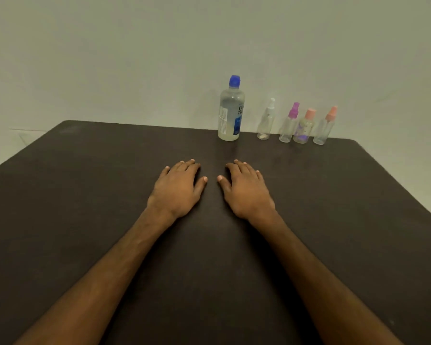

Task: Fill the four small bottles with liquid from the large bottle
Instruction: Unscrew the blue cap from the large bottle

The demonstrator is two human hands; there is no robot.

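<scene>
- ok so nothing's really started yet as far as I can tell; both hands are just lying flat on the dark table [85,185], palms down, fingers straight and holding nothing
- left hand [178,189] and right hand [245,191] sit side by side near the middle, thumbs almost meeting; well apart from any of the bottles
- the large bottle [230,113] stands upright at the far edge by the wall, blue cap on, looks mostly full of clear liquid
- to its right there's a row of four small ones: the white-topped bottle [266,123], the purple-topped bottle [289,127], the wide pink-capped bottle [304,129] and the orange-topped bottle [325,128]; the middle two look like they're touching
- all four have their tops on and look empty, though they're small and a bit blurry so I wouldn't swear to it
- so basically everything's left: uncapping the big one, opening each small one, four pours
</scene>
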